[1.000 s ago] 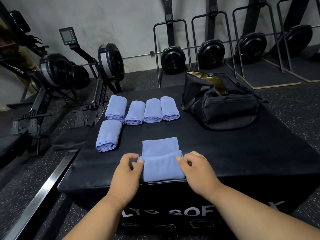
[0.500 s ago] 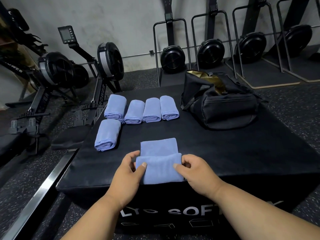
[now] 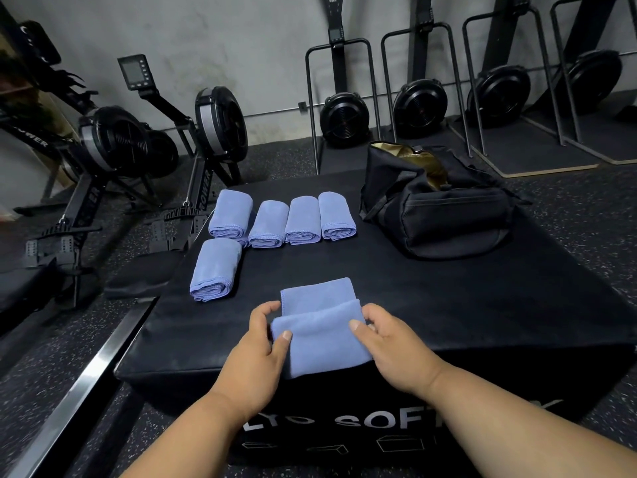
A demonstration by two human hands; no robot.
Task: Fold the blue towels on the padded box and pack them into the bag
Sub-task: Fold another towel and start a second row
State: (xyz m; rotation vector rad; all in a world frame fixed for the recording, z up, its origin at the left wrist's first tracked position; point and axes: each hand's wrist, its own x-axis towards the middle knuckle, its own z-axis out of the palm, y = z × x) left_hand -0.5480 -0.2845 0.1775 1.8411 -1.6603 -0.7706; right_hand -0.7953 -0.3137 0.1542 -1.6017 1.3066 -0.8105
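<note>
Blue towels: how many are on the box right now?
6. Four folded in the far row, one folded front-left, one held in both hands at the near edge. The bag could hide more.

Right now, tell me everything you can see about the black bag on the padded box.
The black duffel bag looks like soft fabric, slumped on its base at the far right of the padded box. Its top gapes open, showing a gold lining. A long pocket panel faces the camera, and straps hang at its left end. Neither hand nor any towel touches it.
</note>
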